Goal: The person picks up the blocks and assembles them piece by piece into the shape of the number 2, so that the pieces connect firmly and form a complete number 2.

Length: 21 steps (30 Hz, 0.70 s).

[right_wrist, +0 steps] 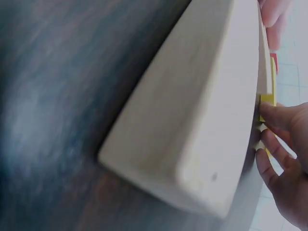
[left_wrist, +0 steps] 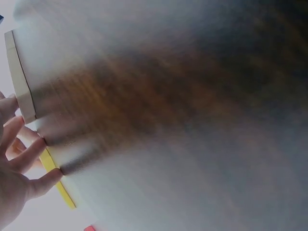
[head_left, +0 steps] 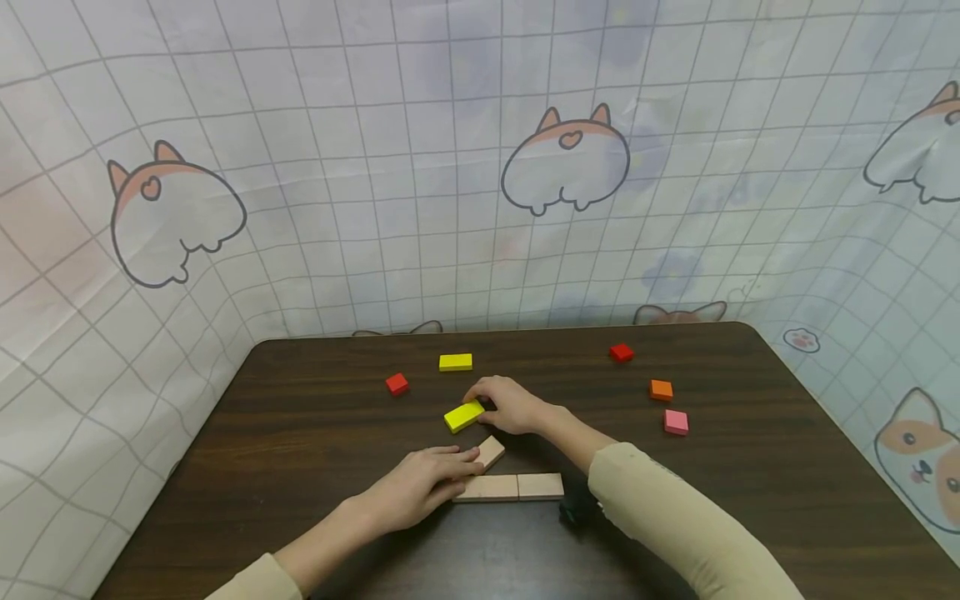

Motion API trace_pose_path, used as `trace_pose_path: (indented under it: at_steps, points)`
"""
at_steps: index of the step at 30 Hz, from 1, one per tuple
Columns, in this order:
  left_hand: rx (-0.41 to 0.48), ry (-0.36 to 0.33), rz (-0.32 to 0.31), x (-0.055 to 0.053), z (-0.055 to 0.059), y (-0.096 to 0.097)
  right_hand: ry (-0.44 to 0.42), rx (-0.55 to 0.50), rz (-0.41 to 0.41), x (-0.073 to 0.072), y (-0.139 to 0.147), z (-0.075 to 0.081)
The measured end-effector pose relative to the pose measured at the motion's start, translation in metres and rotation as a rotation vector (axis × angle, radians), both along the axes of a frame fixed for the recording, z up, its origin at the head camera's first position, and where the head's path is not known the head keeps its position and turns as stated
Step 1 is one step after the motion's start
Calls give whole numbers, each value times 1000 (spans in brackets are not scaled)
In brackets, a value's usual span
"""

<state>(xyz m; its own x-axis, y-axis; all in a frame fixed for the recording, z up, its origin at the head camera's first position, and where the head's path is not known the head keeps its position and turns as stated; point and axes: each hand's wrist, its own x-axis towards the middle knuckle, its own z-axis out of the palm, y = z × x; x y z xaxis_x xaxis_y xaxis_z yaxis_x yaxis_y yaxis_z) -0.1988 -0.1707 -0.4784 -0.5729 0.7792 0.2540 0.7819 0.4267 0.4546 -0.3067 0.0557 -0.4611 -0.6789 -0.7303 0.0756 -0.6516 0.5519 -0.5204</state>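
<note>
In the head view, my left hand (head_left: pixel 431 486) rests with extended fingers on pale wooden blocks. Beneath its fingertips lies an angled wooden block (head_left: pixel 492 451), partly covered. Nearer me, two wooden blocks form a row end to end, the left one (head_left: pixel 491 488) partly under the hand and the right one (head_left: pixel 540 486) uncovered. My right hand (head_left: pixel 512 406) pinches the right end of a yellow block (head_left: pixel 462 417), just beyond the angled one. The right wrist view shows this hand (right_wrist: pixel 288 139) on the yellow block, behind a large pale wooden block (right_wrist: pixel 192 120).
Another yellow block (head_left: pixel 455 362) and a red block (head_left: pixel 397 384) lie at the back left of the dark table (head_left: pixel 285 450). Towards the right are a second red block (head_left: pixel 621 352), an orange block (head_left: pixel 661 390) and a pink block (head_left: pixel 676 422). A printed cloth (head_left: pixel 420 250) hangs behind.
</note>
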Motion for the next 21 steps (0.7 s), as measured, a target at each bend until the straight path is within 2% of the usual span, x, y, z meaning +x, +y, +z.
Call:
trace_pose_path:
  at_steps: [4, 6, 14, 21]
  points:
    - [-43, -73, 57, 7, 12, 4, 1, -6, 2, 1, 6, 1]
    - [-53, -84, 70, 7, 13, 5, 3, -6, 4, 0, 9, 1]
    - [-54, -89, 72, 9, 16, 5, 8, 11, -17, -1, 23, 3]
    - [-51, -60, 62, 8, 15, 5, 16, 9, -2, 1, 36, 11]
